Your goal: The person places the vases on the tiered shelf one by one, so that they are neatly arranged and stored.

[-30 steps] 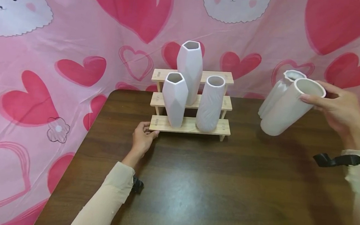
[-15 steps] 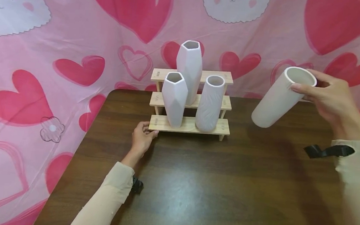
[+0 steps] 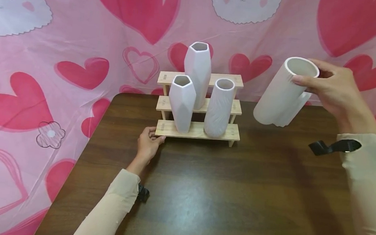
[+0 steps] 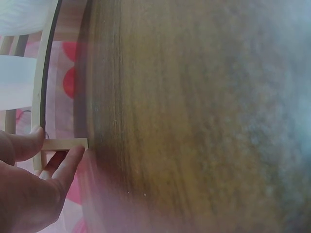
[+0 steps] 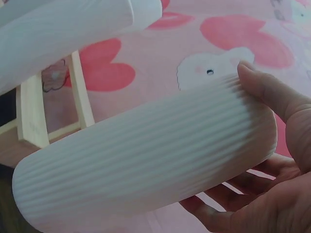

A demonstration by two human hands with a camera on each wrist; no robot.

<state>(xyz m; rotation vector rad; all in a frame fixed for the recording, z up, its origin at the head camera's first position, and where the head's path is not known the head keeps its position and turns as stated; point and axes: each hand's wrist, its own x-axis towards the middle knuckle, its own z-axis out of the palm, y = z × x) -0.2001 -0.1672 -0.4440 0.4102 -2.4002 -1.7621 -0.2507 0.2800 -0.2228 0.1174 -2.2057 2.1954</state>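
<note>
My right hand (image 3: 334, 89) holds a white ribbed vase (image 3: 278, 95) near its rim, thumb on the near side, in the air right of a three-step wooden stand (image 3: 197, 130). The vase tilts, mouth up and to the right; its fine ribs fill the right wrist view. My left hand (image 3: 147, 144) pinches the left end of the stand's bottom step, with thumb on the board and fingers by the short leg (image 4: 65, 144). On that step stand a faceted vase (image 3: 183, 106) and a leaf-patterned vase (image 3: 220, 109). A taller faceted vase (image 3: 199, 70) occupies the middle step.
Another white vase (image 3: 297, 110) stands behind the held one, mostly hidden by it. The dark wooden table (image 3: 228, 195) spreads out in front of the stand. A pink cloth (image 3: 142, 27) with hearts hangs close behind the stand and along the left side.
My right hand has carried the ribbed vase left and up, toward the stand. The vase behind it went out of sight and now shows on its right. My left hand stays put.
</note>
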